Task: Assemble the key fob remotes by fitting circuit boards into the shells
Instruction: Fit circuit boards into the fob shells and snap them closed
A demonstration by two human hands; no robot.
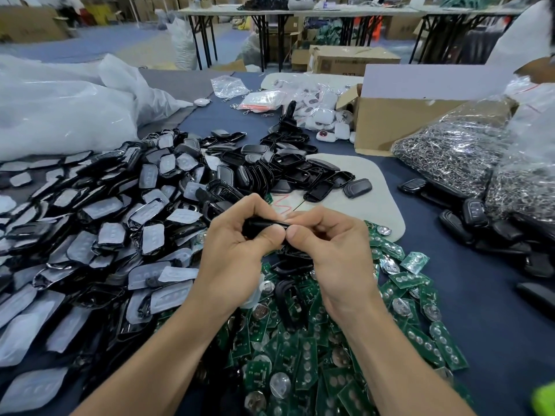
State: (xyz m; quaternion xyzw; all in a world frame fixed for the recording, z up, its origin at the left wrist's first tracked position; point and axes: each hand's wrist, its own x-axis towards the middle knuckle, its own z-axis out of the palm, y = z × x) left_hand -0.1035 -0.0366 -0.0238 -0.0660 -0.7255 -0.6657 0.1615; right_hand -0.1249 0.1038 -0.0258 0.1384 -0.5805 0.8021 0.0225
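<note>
While over circuit boards [303,364], left hand [234,253] and right hand [330,250], both grips tight on black shell [264,226].

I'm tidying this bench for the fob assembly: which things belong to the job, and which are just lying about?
Job: black shell pinched between left hand and right hand; green circuit boards; padded shell fronts; black shell backs.
Lying about: bag of metal rings; cardboard box; white remotes; white plastic bag.
</note>
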